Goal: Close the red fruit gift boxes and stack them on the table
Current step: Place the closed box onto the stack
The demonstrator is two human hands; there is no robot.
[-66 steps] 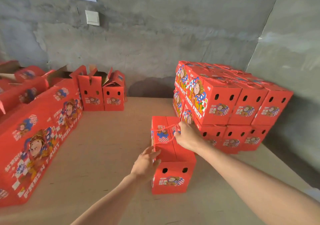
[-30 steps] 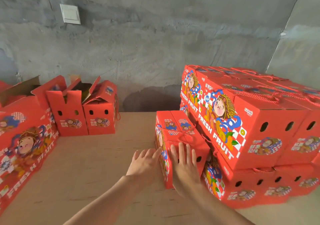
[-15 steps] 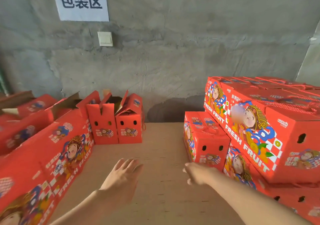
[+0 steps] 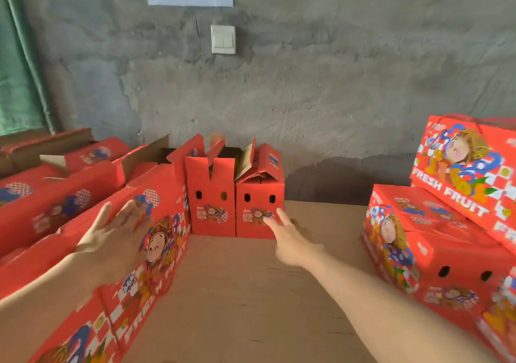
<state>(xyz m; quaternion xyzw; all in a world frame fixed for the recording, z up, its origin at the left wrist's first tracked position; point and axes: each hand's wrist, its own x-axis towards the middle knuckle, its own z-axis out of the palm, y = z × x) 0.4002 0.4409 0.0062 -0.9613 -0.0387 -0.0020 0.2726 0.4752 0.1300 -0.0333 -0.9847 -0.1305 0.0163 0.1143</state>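
red open box (image 4: 259, 189) at the back is next: my right hand (image 4: 291, 241) reaches for it, left hand (image 4: 111, 240) hovers, both spread and empty; its flaps (image 4: 247, 159) need folding shut

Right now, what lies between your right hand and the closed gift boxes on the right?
Only bare tabletop, from right hand to closed gift boxes, per head view.

Bare left hand (image 4: 116, 241), bare right hand (image 4: 291, 241), slim fingers (image 4: 282, 215), both forearms (image 4: 377, 301) unclothed as far as visible
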